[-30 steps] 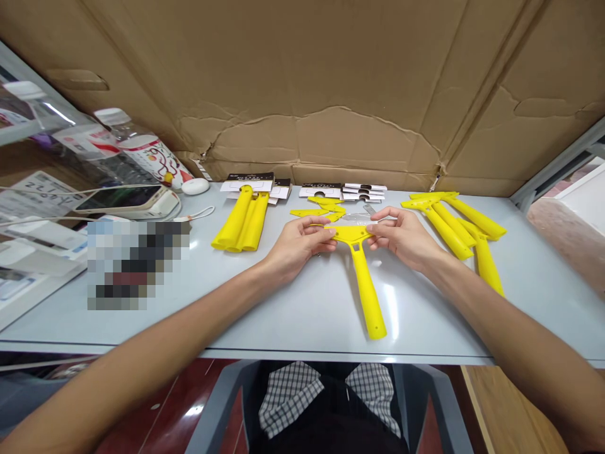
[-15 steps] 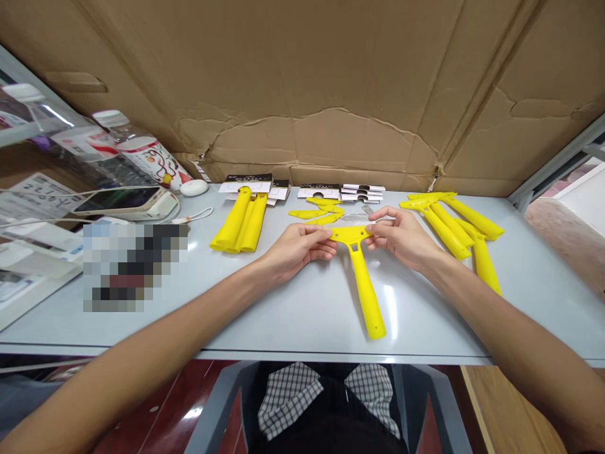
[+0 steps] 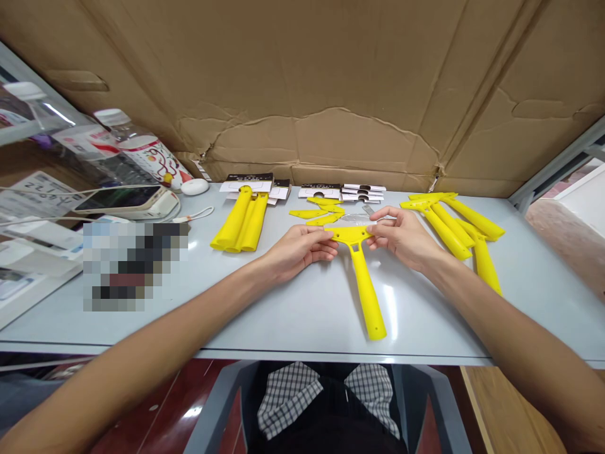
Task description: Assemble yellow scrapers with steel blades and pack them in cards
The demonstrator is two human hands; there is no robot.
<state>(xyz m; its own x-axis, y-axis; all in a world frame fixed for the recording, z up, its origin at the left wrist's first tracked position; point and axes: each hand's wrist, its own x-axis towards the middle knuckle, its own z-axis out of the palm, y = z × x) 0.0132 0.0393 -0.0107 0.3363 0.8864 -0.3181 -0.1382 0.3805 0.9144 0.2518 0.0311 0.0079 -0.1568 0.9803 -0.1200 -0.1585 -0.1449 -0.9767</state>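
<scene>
A yellow scraper [image 3: 363, 284] with a T-shaped head lies in front of me, its handle pointing toward the near edge. My left hand [image 3: 305, 249] pinches the left end of its head between thumb and fingers. At the right end, my right hand [image 3: 399, 233] grips the head the same way. Just behind the head are several loose yellow head pieces [image 3: 326, 219], a clear plastic bag [image 3: 357, 219] and a small metal blade [image 3: 367, 209], partly beside my right fingers.
Yellow handles [image 3: 241, 221] under printed cards stand left; more cards [image 3: 321, 191] lie at the back. Several yellow scrapers [image 3: 444, 221] are piled right. Bottles [image 3: 146, 154], a phone [image 3: 120, 198] and a white round case [image 3: 194, 187] crowd the left. Cardboard [image 3: 302, 82] walls the back.
Almost nothing differs; both hands keep their hold on the scraper head, and the whole view shifts very slightly.
</scene>
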